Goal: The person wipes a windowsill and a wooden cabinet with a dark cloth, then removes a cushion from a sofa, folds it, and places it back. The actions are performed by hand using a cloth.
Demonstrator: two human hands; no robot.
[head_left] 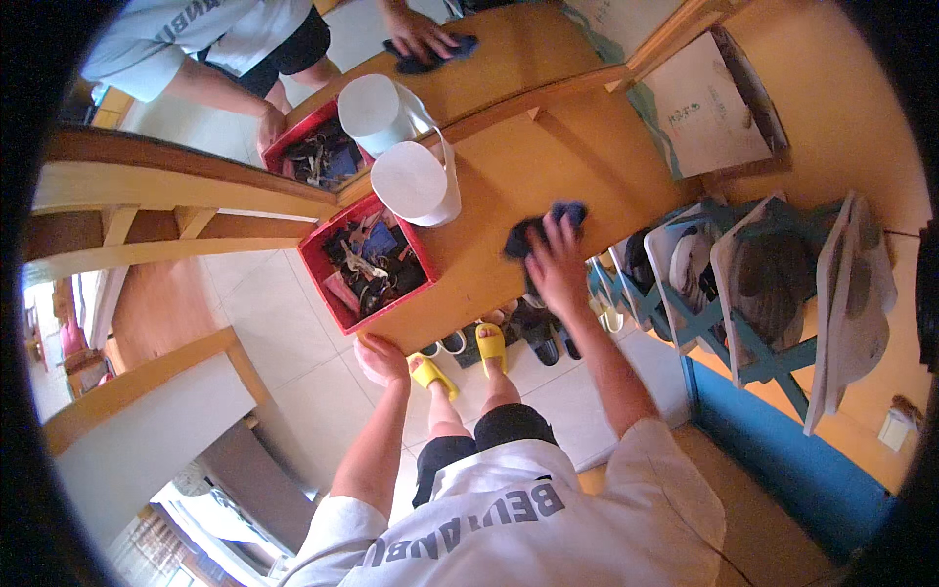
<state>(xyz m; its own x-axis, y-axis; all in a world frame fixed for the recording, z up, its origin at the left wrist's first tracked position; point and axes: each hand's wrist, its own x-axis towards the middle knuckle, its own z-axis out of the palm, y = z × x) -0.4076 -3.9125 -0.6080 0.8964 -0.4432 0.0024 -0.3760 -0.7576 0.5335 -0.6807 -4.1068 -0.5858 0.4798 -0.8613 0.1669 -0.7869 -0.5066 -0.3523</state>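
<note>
My right hand (pixel 555 273) presses a dark blue cloth (pixel 530 235) onto the wooden shelf top (pixel 499 183), near its front edge, with the fingers spread over it. At the shelf's front left corner rests my left hand (pixel 383 359), by the near side of a red box (pixel 433 273) filled with small odds and ends. No object shows in that hand, though its fingers are partly hidden. Beside the box stands a white round container (pixel 411 180) with a strap-like handle. The mirror behind the shelf reflects both hands, the cloth, the box and the container.
A cardboard box (pixel 711 110) stands at the back right. Along the right wall hangs a teal and white rack (pixel 770 345) holding caps. Several shoes (pixel 539 337) lie on the tiled floor under the shelf, close to my feet in yellow slippers (pixel 490 345). The mirror (pixel 513 44) borders the shelf's back.
</note>
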